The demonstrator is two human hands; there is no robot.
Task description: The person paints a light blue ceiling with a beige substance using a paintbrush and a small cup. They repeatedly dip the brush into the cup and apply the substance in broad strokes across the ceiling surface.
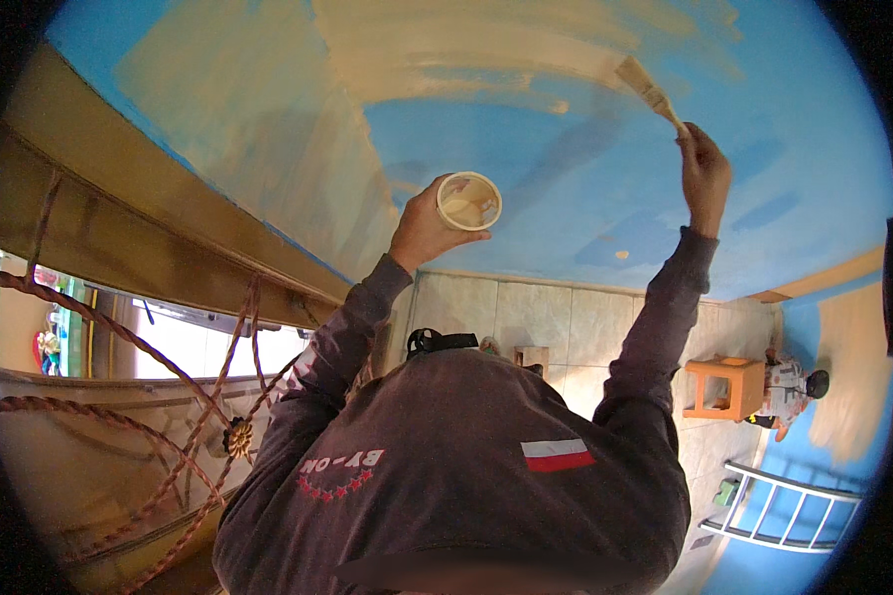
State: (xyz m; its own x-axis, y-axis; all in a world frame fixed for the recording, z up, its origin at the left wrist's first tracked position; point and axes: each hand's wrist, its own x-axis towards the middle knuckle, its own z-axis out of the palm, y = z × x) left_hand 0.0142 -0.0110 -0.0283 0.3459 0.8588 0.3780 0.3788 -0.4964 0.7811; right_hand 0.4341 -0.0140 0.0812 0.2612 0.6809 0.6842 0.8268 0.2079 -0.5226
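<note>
My right hand (704,178) is raised toward the wall, its fingers closed round the handle of a flat paintbrush (648,87). The bristles are at a cream-painted stretch of the blue wall (566,169); whether they touch it I cannot tell. In my left hand (429,230) is a round white tub (469,201), held from its left side with the thumb along the lower edge. Pale cream paint shows inside the tub. Broad cream strokes cover the upper and left parts of the wall, with blue between them.
Twisted metal railing (109,317) runs along the left, below a tan ledge (129,223). Pale floor tiles (536,309) lie below the wall. To the right are an orange stool (726,389), a person (786,389) beside it, and a metal ladder (794,508).
</note>
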